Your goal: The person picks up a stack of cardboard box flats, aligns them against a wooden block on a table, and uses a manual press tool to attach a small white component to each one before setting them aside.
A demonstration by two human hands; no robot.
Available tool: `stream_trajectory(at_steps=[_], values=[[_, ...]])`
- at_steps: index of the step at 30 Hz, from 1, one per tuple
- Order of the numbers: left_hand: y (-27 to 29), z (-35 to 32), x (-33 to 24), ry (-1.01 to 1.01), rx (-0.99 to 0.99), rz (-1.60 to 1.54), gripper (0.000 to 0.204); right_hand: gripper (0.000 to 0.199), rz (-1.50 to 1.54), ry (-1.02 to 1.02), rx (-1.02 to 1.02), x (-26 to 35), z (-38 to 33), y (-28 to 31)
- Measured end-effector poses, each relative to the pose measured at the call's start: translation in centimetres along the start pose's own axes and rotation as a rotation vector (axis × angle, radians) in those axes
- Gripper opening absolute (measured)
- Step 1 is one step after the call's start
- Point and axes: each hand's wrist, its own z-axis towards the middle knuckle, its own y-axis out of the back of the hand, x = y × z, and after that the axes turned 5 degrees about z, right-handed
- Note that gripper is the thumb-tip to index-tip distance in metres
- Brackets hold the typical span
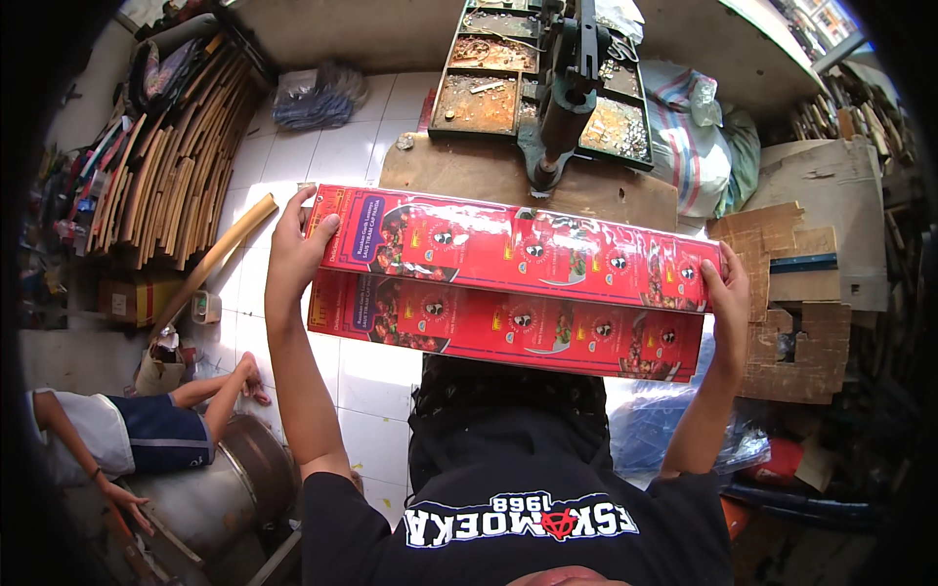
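Note:
Both my hands hold up long, glossy red printed strips with food pictures, spread across the middle of the head view. The upper strip (547,244) overlaps the lower strip (508,327); whether they are separate sheets or one folded piece I cannot tell. My left hand (298,244) grips the left end, its thumb on the front face. At the right end, my right hand (727,285) pinches the edge, with its thumb in front. Just beyond the strips stands a dark metal hand press (559,127), its foot partly hidden behind the upper strip.
Divided trays (479,103) of small bits flank the press on a brown board (430,166). Stacked boards (176,146) lean at left, near a bent strip (220,256). Another person (147,435) is at lower left by a metal drum (256,469). Cardboard (796,342) lies at right.

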Motion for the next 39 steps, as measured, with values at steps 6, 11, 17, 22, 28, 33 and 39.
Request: stream_trajectory(at_steps=[6, 11, 17, 22, 28, 33, 39], values=[[-1.6, 4.2, 1.7, 0.081, 0.103, 0.109, 0.058, 0.055, -0.138, 0.016, -0.029, -3.4, 3.9, 0.8], [-2.2, 5.4, 2.2, 0.172, 0.201, 0.336, 0.07, 0.06, -0.268, -0.033, -0.019, -3.8, 4.7, -0.1], [0.2, 0.7, 0.9, -0.072, -0.112, 0.548, 0.064, 0.064, -0.561, 0.059, -0.119, -3.4, 1.3, 2.7], [1.4, -4.7, 2.5, -0.02, -0.17, 0.53, 0.053, 0.057, -0.599, 0.03, -0.115, -2.2, -3.8, 4.2], [-0.8, -6.2, 3.9, 0.058, -0.163, 0.414, 0.045, 0.045, -0.676, 0.276, 0.001, 3.0, -3.7, -0.5], [-1.2, -6.5, 4.3, 0.151, -0.201, 0.224, 0.039, 0.026, -0.683, 0.585, 0.241, 7.4, 3.2, -7.0], [-1.8, -6.5, 4.3, 0.113, -0.243, 0.22, 0.038, 0.013, -0.933, 0.66, 0.221, 5.2, 14.8, -11.1]])
